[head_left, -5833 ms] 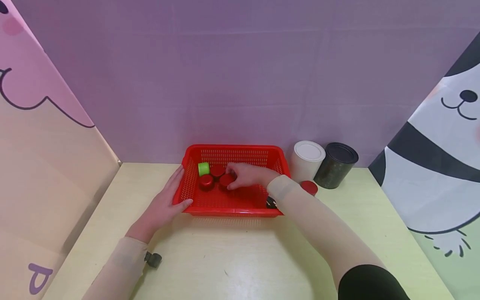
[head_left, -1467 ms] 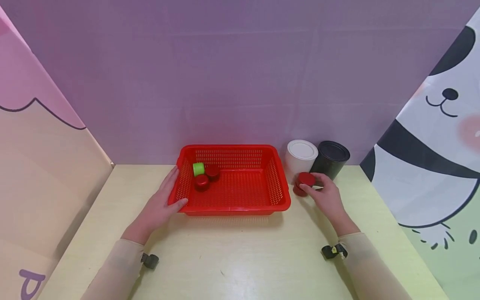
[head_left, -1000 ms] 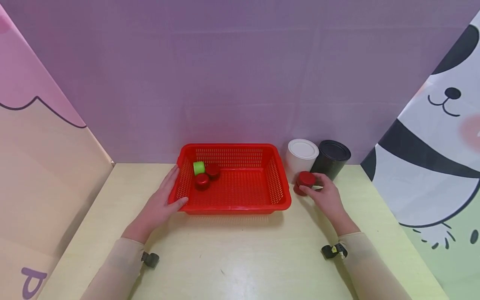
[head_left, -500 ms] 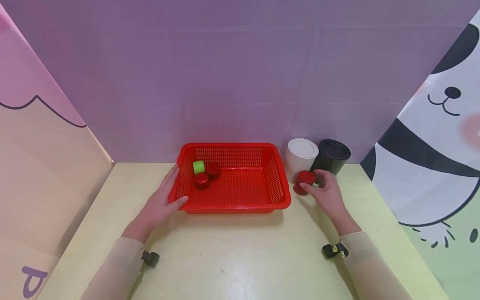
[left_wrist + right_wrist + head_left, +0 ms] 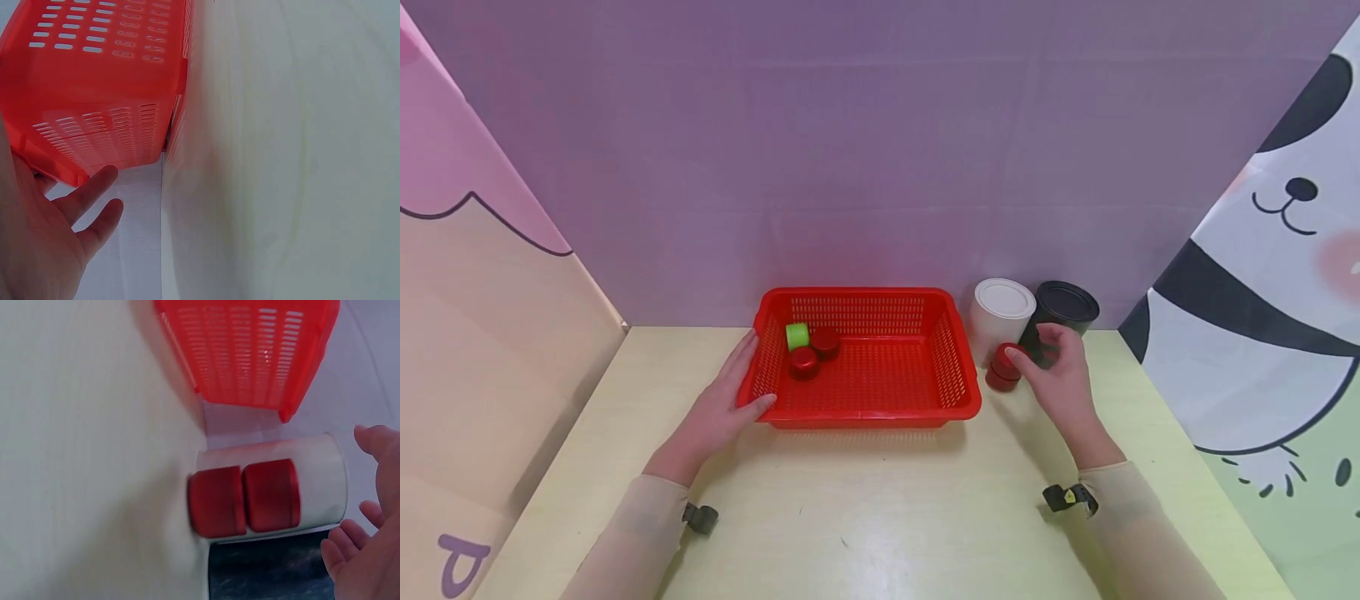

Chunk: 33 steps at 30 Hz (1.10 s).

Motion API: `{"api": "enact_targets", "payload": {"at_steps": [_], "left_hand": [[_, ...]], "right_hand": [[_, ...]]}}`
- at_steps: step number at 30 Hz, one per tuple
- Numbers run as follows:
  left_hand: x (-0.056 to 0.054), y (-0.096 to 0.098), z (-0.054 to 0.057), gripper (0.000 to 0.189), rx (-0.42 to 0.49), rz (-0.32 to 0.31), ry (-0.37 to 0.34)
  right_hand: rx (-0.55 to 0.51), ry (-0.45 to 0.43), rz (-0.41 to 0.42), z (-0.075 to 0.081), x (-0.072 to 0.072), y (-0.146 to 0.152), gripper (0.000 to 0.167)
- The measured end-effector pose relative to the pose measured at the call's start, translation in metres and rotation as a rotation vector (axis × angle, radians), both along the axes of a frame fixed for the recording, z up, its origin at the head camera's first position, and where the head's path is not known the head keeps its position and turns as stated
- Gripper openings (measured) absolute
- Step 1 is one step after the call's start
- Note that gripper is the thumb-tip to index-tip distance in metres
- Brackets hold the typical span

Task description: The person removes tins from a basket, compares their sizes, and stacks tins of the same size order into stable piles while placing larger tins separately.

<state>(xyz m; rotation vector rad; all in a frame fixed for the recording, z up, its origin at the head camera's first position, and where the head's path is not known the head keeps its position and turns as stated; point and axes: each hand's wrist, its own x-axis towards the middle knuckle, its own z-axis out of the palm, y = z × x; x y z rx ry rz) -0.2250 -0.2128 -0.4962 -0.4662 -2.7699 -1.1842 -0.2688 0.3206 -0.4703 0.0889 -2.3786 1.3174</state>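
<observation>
Two small red cylindrical tins are stacked right of the red basket (image 5: 865, 414): the upper tin (image 5: 1006, 358) sits squarely on the lower tin (image 5: 1002, 382). My right hand (image 5: 1063, 379) is just right of the stack, thumb and fingers spread. In the right wrist view there is a gap between this hand (image 5: 369, 559) and the upper tin (image 5: 272, 495). My left hand (image 5: 722, 408) rests along the basket's left rim, fingers extended and thumb over the front corner. Inside the basket, at its left, lie a light green cylinder (image 5: 797, 337) and two red tins (image 5: 803, 362).
A white canister (image 5: 1002, 312) stands behind the stacked tins, with a black canister (image 5: 1067, 304) to its right. Both are close to the purple back wall (image 5: 880, 167). Pale wooden tabletop (image 5: 880, 508) stretches in front of the basket.
Earlier my right hand took a red tin from the basket, then held it atop the other tin beside the canisters. Now it has let go and drawn slightly away. My left hand stays put.
</observation>
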Motion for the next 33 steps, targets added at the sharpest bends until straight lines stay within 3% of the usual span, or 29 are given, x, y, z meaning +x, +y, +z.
{"api": "enact_targets", "payload": {"at_steps": [9, 17, 33], "left_hand": [[0.002, 0.002, 0.002, 0.109, -0.006, 0.003, 0.000], [0.002, 0.001, 0.002, 0.109, -0.001, 0.005, -0.010], [0.000, -0.001, -0.002, 0.110, -0.001, 0.003, 0.000]], "right_hand": [[0.061, 0.113, 0.073, 0.024, -0.002, -0.019, 0.057], [0.058, -0.028, 0.202, 0.046, -0.003, -0.043, 0.060], [0.109, -0.162, 0.385, 0.074, -0.021, -0.092, 0.067]]}}
